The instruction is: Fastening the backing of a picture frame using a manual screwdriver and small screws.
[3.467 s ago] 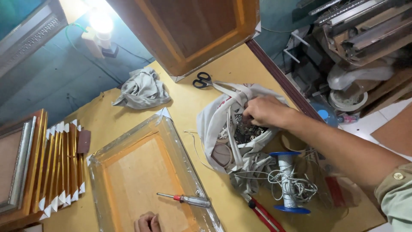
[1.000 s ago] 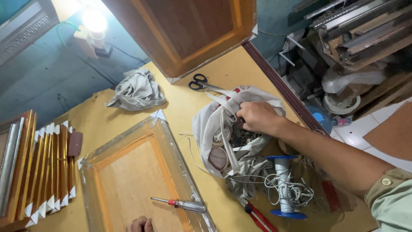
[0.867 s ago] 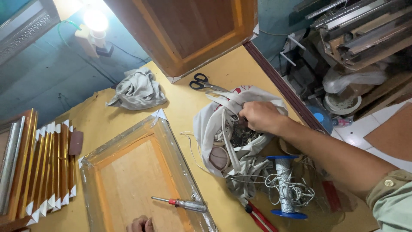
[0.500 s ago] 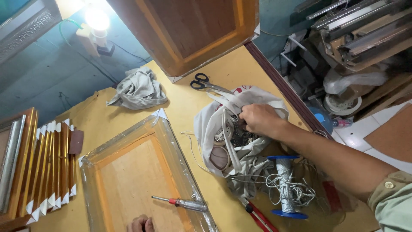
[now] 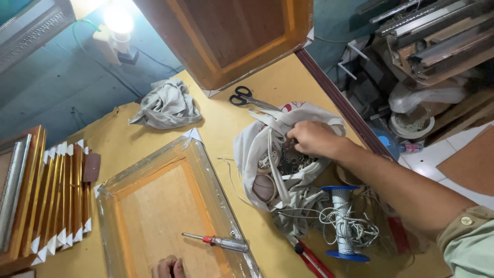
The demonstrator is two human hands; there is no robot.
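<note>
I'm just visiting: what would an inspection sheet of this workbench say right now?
Surface: yellow tabletop, partly covered.
Job's things: white plastic bag of small metal parts; plastic-wrapped wooden frame.
Clutter: scissors, screwdriver, grey rag, blue spool of cord, red-handled tool.
Hands: right hand inside the bag, fingers hidden; left hand rests on the frame.
Cables: lamp wire on the wall.
Surroundings: lit bulb, stacked gold mouldings.

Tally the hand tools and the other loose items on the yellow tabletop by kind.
Black-handled scissors: 1
Clear-handled screwdriver: 1
Red-handled pliers: 1
Blue spool of white cord: 1
White plastic bag, right hand in it: 1
Crumpled grey rag: 1
Total: 6
</note>
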